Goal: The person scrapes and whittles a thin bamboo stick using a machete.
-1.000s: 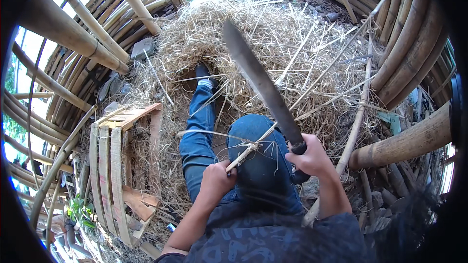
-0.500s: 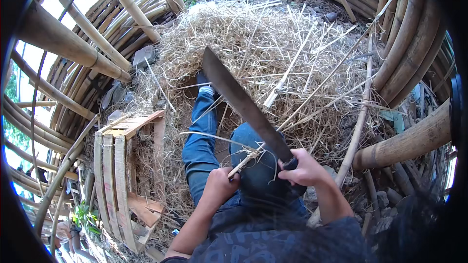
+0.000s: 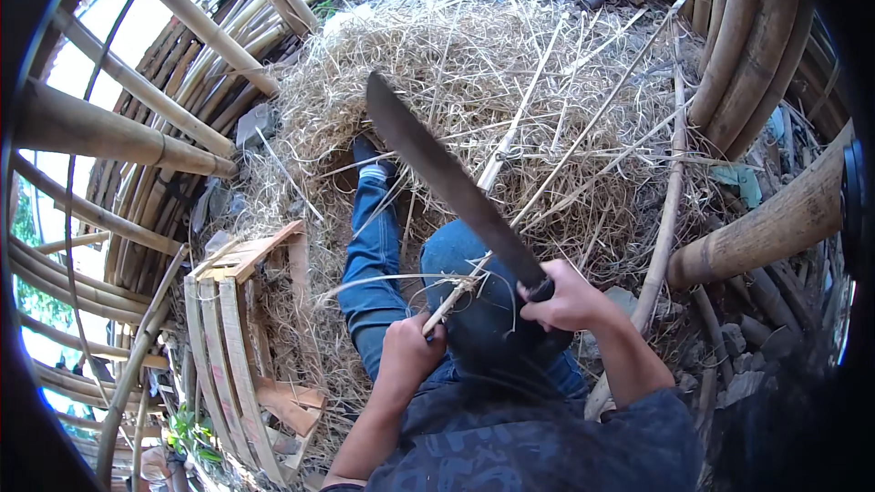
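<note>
My right hand (image 3: 570, 299) is closed round the dark handle of a machete (image 3: 447, 178). Its long, broad, brown-stained blade slants up to the left, above my bent right knee (image 3: 456, 251). In my left hand (image 3: 412, 346), fingers wrapped tight, is a thin bamboo strip (image 3: 447, 303) that crosses the front of that knee. Frayed, curling fibres hang off the strip near the knee, just left of the machete's lower blade. Whether blade and strip touch cannot be made out. My left leg (image 3: 372, 246) stretches out over the ground.
Dry bamboo shavings (image 3: 428, 64) pile up ahead, with long split strips across them. A wooden slatted crate (image 3: 219, 346) stands at the left. Bamboo poles (image 3: 118, 128) lean in from the left; a thick bamboo pole (image 3: 766, 228) juts in from the right. Stones (image 3: 738, 374) lie at the lower right.
The whole view has shifted and turned slightly. Both hands keep their grips, and the machete stays raised over the knee at nearly the same slant.
</note>
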### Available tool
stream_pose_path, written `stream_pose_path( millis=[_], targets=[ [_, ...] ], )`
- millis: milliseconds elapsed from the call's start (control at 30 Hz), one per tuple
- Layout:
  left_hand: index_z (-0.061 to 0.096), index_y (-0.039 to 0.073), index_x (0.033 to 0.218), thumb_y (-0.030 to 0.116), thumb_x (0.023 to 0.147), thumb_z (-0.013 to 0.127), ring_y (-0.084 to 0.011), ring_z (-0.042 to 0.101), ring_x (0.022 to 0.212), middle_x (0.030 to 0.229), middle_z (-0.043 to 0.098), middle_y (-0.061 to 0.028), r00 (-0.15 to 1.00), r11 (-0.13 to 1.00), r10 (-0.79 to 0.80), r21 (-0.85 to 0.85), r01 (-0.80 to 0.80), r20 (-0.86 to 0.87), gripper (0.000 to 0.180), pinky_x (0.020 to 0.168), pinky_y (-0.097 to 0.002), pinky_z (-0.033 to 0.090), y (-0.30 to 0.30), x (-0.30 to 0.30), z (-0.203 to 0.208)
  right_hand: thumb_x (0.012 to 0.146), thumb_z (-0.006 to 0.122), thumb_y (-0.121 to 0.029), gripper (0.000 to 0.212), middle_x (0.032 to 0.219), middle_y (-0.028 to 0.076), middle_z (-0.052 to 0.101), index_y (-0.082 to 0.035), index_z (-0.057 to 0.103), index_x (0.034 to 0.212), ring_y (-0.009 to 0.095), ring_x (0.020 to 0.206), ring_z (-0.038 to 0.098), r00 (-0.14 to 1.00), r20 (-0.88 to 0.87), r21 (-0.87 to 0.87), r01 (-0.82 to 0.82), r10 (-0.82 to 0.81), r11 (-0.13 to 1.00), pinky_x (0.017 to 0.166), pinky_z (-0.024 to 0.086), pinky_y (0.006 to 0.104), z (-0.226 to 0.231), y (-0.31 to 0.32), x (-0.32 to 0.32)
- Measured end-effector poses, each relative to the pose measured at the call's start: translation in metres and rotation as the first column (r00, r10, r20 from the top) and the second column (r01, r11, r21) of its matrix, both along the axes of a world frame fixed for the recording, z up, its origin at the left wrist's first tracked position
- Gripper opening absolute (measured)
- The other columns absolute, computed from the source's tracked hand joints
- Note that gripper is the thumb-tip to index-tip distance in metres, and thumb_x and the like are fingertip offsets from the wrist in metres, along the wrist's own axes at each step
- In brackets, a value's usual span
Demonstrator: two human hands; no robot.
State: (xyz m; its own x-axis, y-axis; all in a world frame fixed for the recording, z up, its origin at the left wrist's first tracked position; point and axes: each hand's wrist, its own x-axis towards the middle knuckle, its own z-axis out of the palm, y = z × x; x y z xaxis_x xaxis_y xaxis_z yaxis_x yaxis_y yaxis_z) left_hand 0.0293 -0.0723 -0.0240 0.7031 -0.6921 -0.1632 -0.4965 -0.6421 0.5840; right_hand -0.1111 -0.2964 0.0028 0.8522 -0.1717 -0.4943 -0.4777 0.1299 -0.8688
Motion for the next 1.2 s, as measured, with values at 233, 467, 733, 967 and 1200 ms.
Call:
stream_pose_path(
  millis=[233,467,733,967,1200],
  targets=[
    [0.057,-0.002,0.065,0.010,0.077,0.060,-0.0430,0.056,0.057,0.060,0.054,-0.0246,0.999,0.995,-0.038,-0.087,0.039,0.020,0.018,0.054,-0.0465,0.044,-0.003,-0.002,-0.006,0.071,0.068,-0.004,0.015,0.069,-0.001,0.057,-0.001,0.059,0.082,0.008,0.063,0.051,0.968,0.238,-0.122,0.107,-0.076,0.987,0.058,0.043,0.0266,0.003,0.008,-0.005],
    [0.058,-0.002,0.065,0.011,0.077,0.061,-0.0425,0.058,0.059,0.061,0.055,-0.0245,0.997,0.997,-0.027,-0.067,0.032,0.075,0.018,0.054,-0.0467,0.045,-0.002,-0.003,-0.002,0.073,0.062,-0.002,0.025,0.068,0.007,0.063,0.004,0.064,0.097,0.009,0.061,0.055,0.966,0.232,-0.394,0.201,-0.114,0.897,0.058,0.047,0.0303,0.010,0.004,-0.004],
    [0.061,-0.004,0.069,0.012,0.081,0.062,-0.0423,0.059,0.060,0.062,0.055,-0.0258,1.000,0.998,0.017,-0.060,-0.015,0.024,0.020,0.055,-0.0450,0.046,0.001,-0.004,0.000,0.072,0.063,-0.002,0.018,0.064,0.005,0.059,0.004,0.061,0.090,0.012,0.056,0.055,0.979,0.178,-0.286,0.148,-0.099,0.947,0.054,0.045,0.0303,0.007,0.008,-0.001],
    [0.066,0.000,0.075,0.017,0.081,0.062,-0.0434,0.062,0.072,0.072,0.063,-0.0247,0.999,1.000,0.002,0.021,-0.001,-0.042,0.018,0.068,-0.0510,0.050,0.005,0.000,0.004,0.072,0.065,-0.001,0.011,0.061,0.000,0.054,-0.003,0.056,0.076,0.009,0.052,0.051,0.999,0.050,0.033,0.008,-0.010,0.999,0.048,0.041,0.0269,-0.003,-0.003,0.008],
    [0.067,0.001,0.077,0.020,0.082,0.062,-0.0428,0.063,0.072,0.071,0.063,-0.0234,1.000,1.000,-0.021,0.017,0.021,0.015,0.020,0.068,-0.0513,0.050,0.010,-0.001,-0.002,0.072,0.064,0.000,0.013,0.063,0.002,0.057,0.000,0.059,0.083,0.009,0.055,0.052,0.960,0.150,-0.124,0.254,-0.234,0.959,0.052,0.043,0.0280,0.002,0.012,-0.004]
  ],
)
